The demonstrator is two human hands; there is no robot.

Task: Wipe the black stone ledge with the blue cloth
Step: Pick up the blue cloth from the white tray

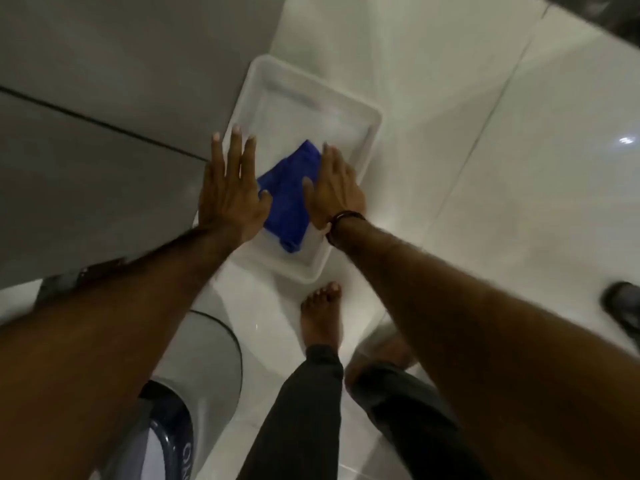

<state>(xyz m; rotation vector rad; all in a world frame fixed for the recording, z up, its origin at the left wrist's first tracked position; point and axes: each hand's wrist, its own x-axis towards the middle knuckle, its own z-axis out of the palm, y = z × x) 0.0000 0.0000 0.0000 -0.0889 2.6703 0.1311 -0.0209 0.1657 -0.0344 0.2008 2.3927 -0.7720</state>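
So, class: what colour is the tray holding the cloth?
White, slightly translucent: the tray, seen clearly in the head view.

Lighting: dim, cool indoor light, with a small bright glare spot on the glossy floor tile (627,140) at right. Image: soft throughout; forearms motion-blurred, wide-angle stretching toward the lower edges.

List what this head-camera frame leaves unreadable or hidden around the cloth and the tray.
- Blue cloth: both sides covered by the left hand and right hand; whether either touches it cannot be told.
- White plastic tray: near left rim hidden by the left hand.
- Black stone ledge: cannot be identified in the head view.
- Dark object: blurred and cut off by the right edge.
- Lettering on the container, bottom left: blurred, cut off.
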